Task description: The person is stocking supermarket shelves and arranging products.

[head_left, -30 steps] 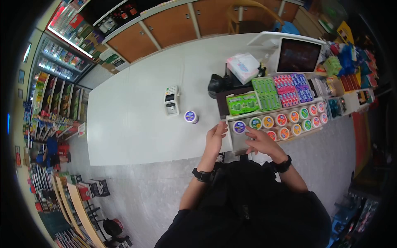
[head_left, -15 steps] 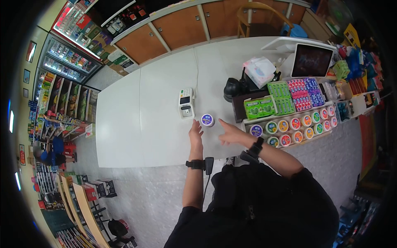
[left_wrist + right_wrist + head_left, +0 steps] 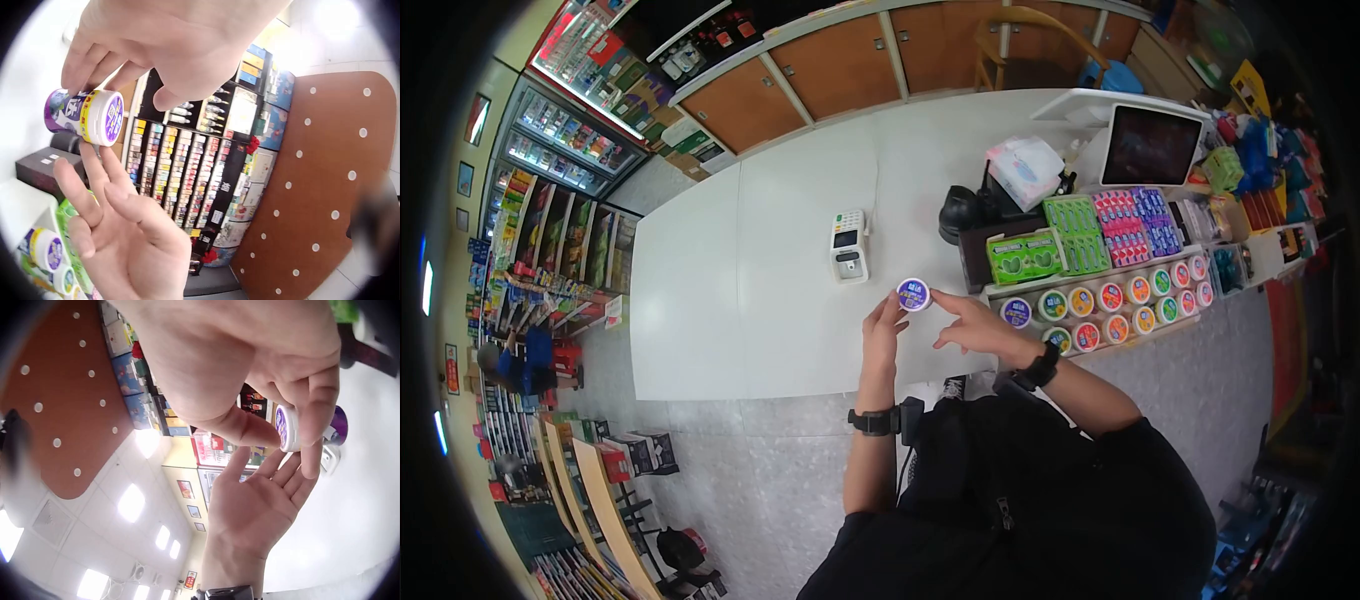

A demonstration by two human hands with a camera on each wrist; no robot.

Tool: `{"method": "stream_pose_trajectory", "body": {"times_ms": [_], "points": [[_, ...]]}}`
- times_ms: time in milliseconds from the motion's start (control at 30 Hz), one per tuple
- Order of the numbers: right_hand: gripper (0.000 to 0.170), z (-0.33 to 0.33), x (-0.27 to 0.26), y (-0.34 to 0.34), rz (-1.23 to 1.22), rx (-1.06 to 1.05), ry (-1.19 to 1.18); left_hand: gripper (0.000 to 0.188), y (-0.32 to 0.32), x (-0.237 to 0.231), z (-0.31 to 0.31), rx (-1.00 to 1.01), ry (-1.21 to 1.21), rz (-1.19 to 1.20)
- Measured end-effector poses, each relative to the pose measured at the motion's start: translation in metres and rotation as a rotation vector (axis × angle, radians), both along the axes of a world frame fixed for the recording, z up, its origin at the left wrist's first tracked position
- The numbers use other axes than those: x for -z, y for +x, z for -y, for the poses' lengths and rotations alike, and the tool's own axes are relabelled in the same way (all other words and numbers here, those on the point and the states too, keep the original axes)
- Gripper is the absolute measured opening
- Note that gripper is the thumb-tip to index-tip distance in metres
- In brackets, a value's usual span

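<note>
A small round jar (image 3: pixel 913 294) with a purple label and a white-rimmed purple lid is between my two hands at the counter's near side. My left hand (image 3: pixel 881 343) touches its left side with long, nearly straight fingers; in the left wrist view they lie along the jar (image 3: pixel 81 117). From the other side my right hand (image 3: pixel 983 330) reaches with an extended index finger, its tip at the jar's edge. My right hand's thumb (image 3: pixel 125 203) stands apart from the jar. In the right wrist view the fingers partly cover the jar (image 3: pixel 337 425).
A white card terminal (image 3: pixel 849 246) stands just beyond the jar. To the right, a tray holds rows of similar jars (image 3: pixel 1111 296) beside green, pink and purple packs (image 3: pixel 1084 237). A black scanner (image 3: pixel 960 212), a tissue pack (image 3: pixel 1025 172) and a screen (image 3: pixel 1152 146) stand behind.
Both hands have moved left from the jar tray to the single jar, then closed in until their fingertips met it. The jar has shifted slightly right, away from the card terminal.
</note>
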State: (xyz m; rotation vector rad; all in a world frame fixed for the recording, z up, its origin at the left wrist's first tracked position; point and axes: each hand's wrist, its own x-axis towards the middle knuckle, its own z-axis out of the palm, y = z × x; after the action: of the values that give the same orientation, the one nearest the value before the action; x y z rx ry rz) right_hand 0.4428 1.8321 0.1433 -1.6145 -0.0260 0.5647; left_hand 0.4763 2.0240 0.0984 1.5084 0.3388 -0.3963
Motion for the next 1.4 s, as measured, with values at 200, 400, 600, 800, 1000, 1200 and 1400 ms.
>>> {"method": "stream_pose_trajectory", "body": {"times_ms": [200,400,600,800,1000,1200,1400], "points": [[0.068,0.051,-0.03,-0.055,0.068,0.117,0.093,0.05,-0.031,-0.063,0.042,0.216,0.05,0.157],[0.061,0.1,-0.039,-0.115,0.026,0.282,0.046,0.047,-0.068,-0.059,0.09,0.412,0.041,0.122],[0.058,0.119,-0.02,-0.144,-0.119,0.3,0.039,0.052,-0.076,-0.048,0.107,0.631,0.015,-0.072],[0.059,0.116,0.01,-0.142,-0.166,0.264,0.086,0.068,-0.073,-0.017,0.107,0.615,0.065,-0.134],[0.062,0.112,0.029,-0.133,-0.218,0.174,0.083,0.065,-0.075,0.013,0.111,0.577,0.083,-0.299],[0.063,0.111,0.032,-0.13,-0.232,0.138,0.081,0.07,-0.082,0.019,0.111,0.58,0.064,-0.232],[0.054,0.12,0.036,-0.138,-0.191,0.208,-0.094,0.061,-0.083,0.003,0.111,0.617,0.37,-0.026]]}}
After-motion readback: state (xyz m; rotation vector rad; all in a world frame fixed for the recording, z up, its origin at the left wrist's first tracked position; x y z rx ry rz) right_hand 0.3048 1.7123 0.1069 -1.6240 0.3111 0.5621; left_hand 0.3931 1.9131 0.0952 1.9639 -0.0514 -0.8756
